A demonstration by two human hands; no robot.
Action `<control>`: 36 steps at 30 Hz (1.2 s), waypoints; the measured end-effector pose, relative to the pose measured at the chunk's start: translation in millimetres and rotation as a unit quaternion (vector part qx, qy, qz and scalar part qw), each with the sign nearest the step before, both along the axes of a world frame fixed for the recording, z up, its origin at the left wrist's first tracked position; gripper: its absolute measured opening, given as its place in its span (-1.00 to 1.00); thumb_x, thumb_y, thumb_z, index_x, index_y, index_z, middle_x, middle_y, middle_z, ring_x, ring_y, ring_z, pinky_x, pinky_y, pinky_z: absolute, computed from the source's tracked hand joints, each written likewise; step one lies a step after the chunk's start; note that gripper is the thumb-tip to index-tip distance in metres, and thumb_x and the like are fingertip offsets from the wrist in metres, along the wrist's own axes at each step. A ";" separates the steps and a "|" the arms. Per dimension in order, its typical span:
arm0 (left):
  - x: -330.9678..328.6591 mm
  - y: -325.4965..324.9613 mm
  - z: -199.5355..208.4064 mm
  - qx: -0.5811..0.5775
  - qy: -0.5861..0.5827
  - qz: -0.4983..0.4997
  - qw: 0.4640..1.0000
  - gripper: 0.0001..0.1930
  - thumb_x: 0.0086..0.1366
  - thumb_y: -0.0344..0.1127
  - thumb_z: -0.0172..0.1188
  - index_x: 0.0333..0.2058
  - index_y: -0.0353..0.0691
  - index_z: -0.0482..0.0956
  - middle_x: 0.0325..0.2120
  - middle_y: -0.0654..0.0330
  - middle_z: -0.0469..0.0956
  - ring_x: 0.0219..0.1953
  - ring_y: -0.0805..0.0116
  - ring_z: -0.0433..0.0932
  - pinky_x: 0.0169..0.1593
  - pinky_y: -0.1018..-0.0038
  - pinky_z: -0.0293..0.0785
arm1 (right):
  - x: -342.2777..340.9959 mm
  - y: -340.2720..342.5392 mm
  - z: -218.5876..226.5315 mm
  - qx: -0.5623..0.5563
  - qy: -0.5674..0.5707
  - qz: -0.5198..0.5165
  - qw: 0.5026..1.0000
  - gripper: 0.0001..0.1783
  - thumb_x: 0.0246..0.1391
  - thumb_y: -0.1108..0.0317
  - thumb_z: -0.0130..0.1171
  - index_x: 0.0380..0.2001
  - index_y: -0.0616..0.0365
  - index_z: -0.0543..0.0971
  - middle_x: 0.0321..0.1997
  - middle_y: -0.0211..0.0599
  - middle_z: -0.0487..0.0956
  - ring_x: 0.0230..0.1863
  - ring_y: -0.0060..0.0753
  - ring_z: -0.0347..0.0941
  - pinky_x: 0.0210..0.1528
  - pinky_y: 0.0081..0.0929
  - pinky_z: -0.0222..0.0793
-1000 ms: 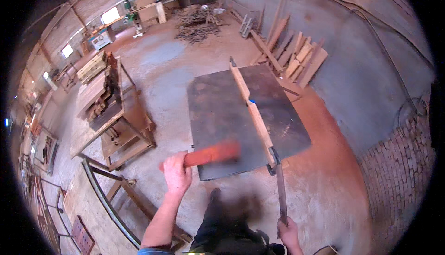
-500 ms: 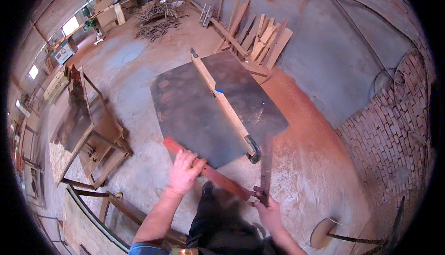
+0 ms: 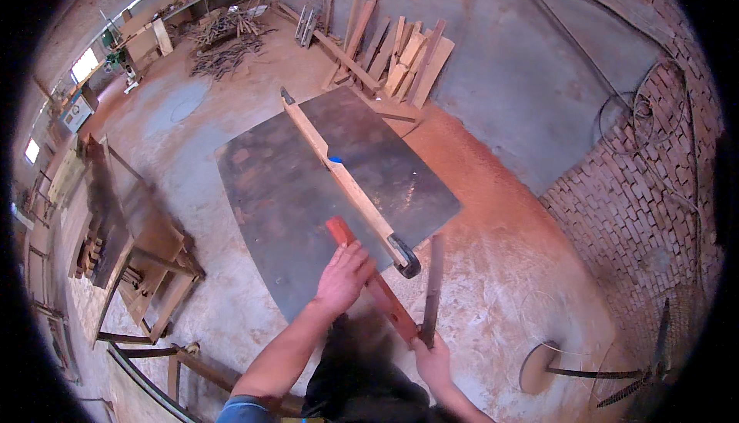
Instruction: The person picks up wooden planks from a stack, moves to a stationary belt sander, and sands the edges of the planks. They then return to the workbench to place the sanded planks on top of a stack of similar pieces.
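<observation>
My left hand (image 3: 346, 275) is closed around a red wooden bar (image 3: 389, 300) near its far end. The bar slants down to the right, in front of a dark tabletop (image 3: 265, 192). At its near end, my right hand (image 3: 433, 363) grips a thin dark flat strip (image 3: 433, 288) that points away from me. The fingers there meet the bar's end, and I cannot tell whether they hold it too. A long pale wooden bar (image 3: 358, 192) with black ends and a small blue piece at its middle lies across the tabletop.
Boards (image 3: 408, 65) lean against the grey wall behind the table. A wooden workbench (image 3: 142, 250) stands on the left. Scrap wood (image 3: 223, 42) is heaped at the far left. A round disc on a dark rod (image 3: 539, 367) is at the lower right, near the brick wall (image 3: 616, 184).
The red bar has swung to a steeper slant, its far end now over the tabletop. My left hand moved right and away with it. My right hand came nearer the bar's end.
</observation>
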State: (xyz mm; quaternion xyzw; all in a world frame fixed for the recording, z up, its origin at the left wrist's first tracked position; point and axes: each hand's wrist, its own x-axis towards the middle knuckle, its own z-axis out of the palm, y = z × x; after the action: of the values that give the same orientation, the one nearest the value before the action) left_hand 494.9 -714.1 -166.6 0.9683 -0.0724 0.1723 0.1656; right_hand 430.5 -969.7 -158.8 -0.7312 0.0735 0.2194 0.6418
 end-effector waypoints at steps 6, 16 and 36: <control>1.3 -31.4 -24.2 -0.308 0.269 0.229 0.883 -0.49 0.20 -0.13 0.07 0.08 -0.23 0.25 -0.08 -0.12 0.44 -0.08 -0.16 0.45 -0.03 0.08 0.39 | 15.5 5.7 -35.9 0.114 0.105 -0.159 0.975 -0.82 0.11 0.48 0.03 -0.19 0.12 0.39 -0.37 -0.35 0.50 -0.45 -0.45 0.50 -0.54 -0.62 0.31; 70.8 -25.2 -59.4 -0.312 0.211 0.280 0.883 -0.56 0.22 -0.09 0.02 -0.07 -0.28 0.23 -0.45 -0.23 0.54 -0.33 -0.27 0.51 -0.25 -0.02 0.43 | 73.5 46.0 -51.2 0.178 0.051 -0.130 0.974 -0.84 0.14 0.43 -0.02 -0.20 0.18 0.37 -0.33 -0.28 0.48 -0.44 -0.46 0.46 -0.45 -0.54 0.44; 93.4 -5.5 -51.5 -0.336 0.243 0.311 0.855 -0.49 0.27 -0.20 -0.08 0.14 -0.25 0.07 -0.26 -0.31 0.49 -0.18 -0.29 0.46 -0.09 -0.01 0.36 | 14.7 -81.1 53.6 -0.252 0.014 0.257 0.933 -0.53 0.19 0.22 -0.15 0.15 0.11 0.28 -0.40 0.11 0.51 -0.33 0.07 0.48 -0.24 -0.24 0.37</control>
State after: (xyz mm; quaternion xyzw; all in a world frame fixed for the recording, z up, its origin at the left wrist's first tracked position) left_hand 588.3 -719.6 -218.1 0.8367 0.3371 -0.0126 0.4314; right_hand 445.3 -1050.9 -105.2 -0.8597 -0.0552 0.3616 0.3565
